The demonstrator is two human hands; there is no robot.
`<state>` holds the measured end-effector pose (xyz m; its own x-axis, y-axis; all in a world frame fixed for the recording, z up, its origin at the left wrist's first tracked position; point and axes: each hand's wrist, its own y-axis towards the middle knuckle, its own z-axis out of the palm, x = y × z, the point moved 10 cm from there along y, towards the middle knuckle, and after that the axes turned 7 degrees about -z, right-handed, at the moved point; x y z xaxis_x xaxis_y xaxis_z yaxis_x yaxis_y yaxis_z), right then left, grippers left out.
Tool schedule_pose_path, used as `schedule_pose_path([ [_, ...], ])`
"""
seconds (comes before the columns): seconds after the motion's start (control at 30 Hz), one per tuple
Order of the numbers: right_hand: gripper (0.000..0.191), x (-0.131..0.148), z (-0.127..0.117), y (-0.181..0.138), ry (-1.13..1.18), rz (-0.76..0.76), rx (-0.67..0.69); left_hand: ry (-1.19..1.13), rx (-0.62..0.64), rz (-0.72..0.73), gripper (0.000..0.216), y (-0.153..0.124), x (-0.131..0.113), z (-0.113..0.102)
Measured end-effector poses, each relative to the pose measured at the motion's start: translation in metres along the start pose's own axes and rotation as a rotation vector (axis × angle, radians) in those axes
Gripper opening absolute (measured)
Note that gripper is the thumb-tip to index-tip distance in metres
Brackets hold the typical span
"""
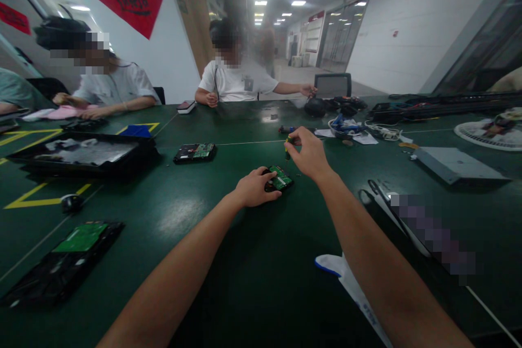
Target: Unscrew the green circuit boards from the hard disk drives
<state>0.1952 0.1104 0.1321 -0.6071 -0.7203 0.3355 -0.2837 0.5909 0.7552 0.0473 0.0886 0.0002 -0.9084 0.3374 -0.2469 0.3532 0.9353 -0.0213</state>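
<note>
A small black hard drive with a green circuit board (279, 179) lies on the dark green table (228, 261) ahead of me. My left hand (253, 187) grips its left side, fingers curled over the edge. My right hand (309, 153) is closed round a small screwdriver with a yellow and black handle (287, 148), held upright with its tip over the drive's far edge.
A second drive (194, 153) lies further left, a third (65, 261) at the near left. A black tray (84, 153) stands at the left, a grey metal box (457, 164) at the right. A white glove (346, 283) lies under my right forearm. Two people sit across the table.
</note>
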Motion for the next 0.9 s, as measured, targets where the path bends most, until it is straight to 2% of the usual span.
schedule_pose_path([
  [0.1,0.014,-0.0019,-0.0004,-0.0003,0.01,0.028,0.002,0.0,-0.001,-0.001,0.085,-0.0003,-0.0004,-0.0004],
  [0.3,0.014,0.0042,-0.0008,0.0004,-0.006,-0.024,0.007,-0.006,-0.004,-0.002,0.084,-0.0006,-0.0006,-0.0008],
  [0.5,0.015,-0.0014,-0.0011,0.0001,0.015,0.037,0.01,-0.021,0.002,-0.005,0.085,-0.0013,-0.0006,-0.002],
  [0.67,0.016,0.0043,0.0033,0.0002,0.024,-0.007,0.043,-0.019,0.001,-0.01,0.084,-0.0019,-0.0012,-0.0028],
  [0.9,0.017,-0.0038,0.0009,-0.0011,0.02,0.052,0.008,-0.008,0.001,-0.008,0.084,-0.0024,-0.0024,-0.0034],
])
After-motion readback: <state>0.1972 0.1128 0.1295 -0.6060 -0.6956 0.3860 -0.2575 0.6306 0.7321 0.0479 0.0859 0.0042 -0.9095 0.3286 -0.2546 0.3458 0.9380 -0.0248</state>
